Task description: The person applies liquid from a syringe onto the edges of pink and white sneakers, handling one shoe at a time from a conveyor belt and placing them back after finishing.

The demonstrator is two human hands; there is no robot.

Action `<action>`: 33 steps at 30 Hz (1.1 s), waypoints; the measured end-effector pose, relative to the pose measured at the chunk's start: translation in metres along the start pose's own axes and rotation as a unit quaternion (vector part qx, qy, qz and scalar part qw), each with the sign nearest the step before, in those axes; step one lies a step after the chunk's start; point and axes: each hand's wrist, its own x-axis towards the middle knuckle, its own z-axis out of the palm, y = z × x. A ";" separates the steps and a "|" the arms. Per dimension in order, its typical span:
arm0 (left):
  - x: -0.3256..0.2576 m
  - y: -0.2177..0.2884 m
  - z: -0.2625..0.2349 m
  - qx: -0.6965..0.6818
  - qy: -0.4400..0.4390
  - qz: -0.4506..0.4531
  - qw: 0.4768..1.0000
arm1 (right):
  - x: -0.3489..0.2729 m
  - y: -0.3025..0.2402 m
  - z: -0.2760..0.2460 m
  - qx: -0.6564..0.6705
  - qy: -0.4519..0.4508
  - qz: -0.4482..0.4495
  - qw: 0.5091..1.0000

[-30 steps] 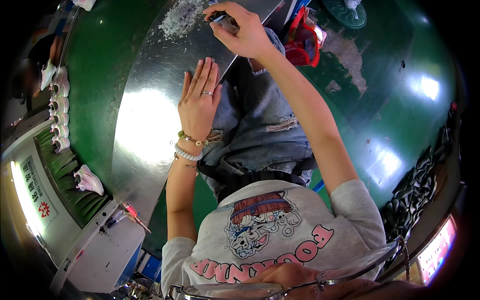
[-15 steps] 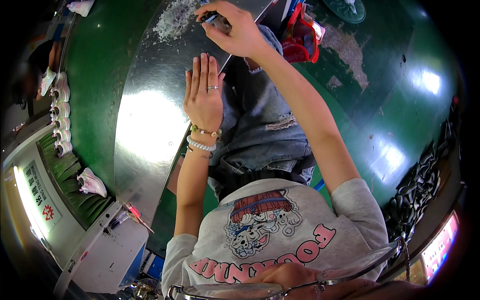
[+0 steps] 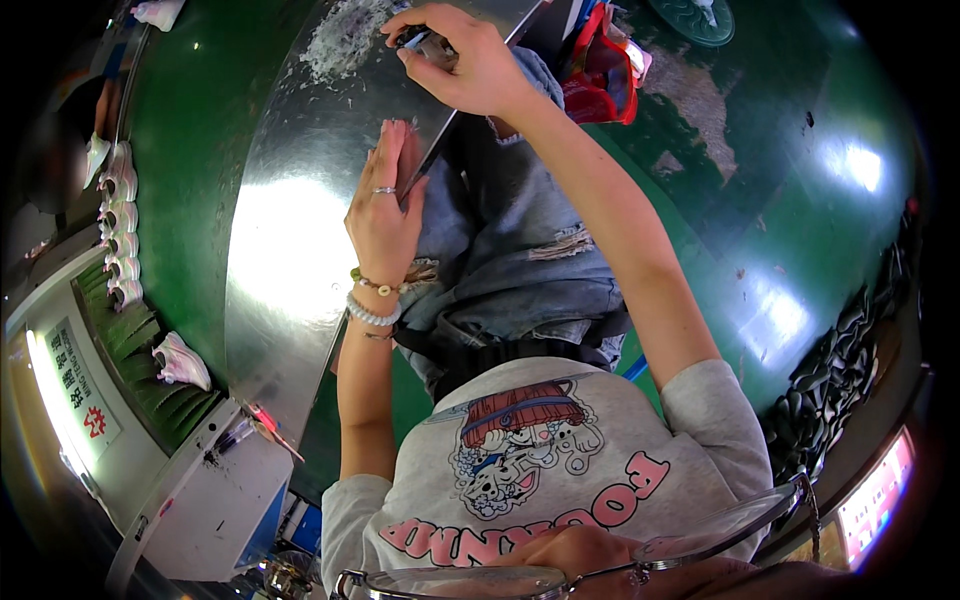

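The landmark here is the shiny curved metal worktable (image 3: 300,250). Compared with the picture from one second ago, the left hand (image 3: 385,205) has moved up along the near edge of this table, closer to the right hand (image 3: 470,65), and it has turned more on its side. It now rests at the table's edge with the fingers straight and held together, holding nothing. It wears a ring, and two bead bracelets are on the wrist.

The right hand has stayed at almost the same place, at the far end of the table edge. Its fingers are curled tightly around a small dark tool (image 3: 415,38), of which only one end shows past the fingertips, so I cannot tell what kind of tool it is. The tool's end is just beside a patch of pale scraps (image 3: 345,40) that lies on the table surface near the far end.

On the left of the table runs a green conveyor belt (image 3: 190,150), and a row of small white shoe-shaped pieces (image 3: 120,220) stands along its outer side. One more white piece (image 3: 180,362) lies nearer, on a ribbed green part. On the right of the table, beyond the person's blue jeans (image 3: 520,240), a red bag (image 3: 600,60) sits on the green floor (image 3: 780,200). The right forearm crosses over the jeans and hides part of them.
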 end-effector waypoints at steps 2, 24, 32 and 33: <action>0.004 0.005 0.008 0.088 0.059 0.035 0.994 | -0.001 0.000 0.000 0.017 0.001 0.011 1.000; 0.006 -0.001 0.014 0.076 0.058 0.050 0.994 | -0.001 0.004 0.004 0.007 0.014 -0.024 1.000; 0.016 0.000 0.034 0.177 0.184 0.042 0.966 | -0.003 0.000 0.006 0.030 -0.029 0.055 0.998; 0.016 0.000 0.035 0.176 0.186 0.041 0.966 | -0.002 0.001 0.006 0.029 -0.030 0.054 0.998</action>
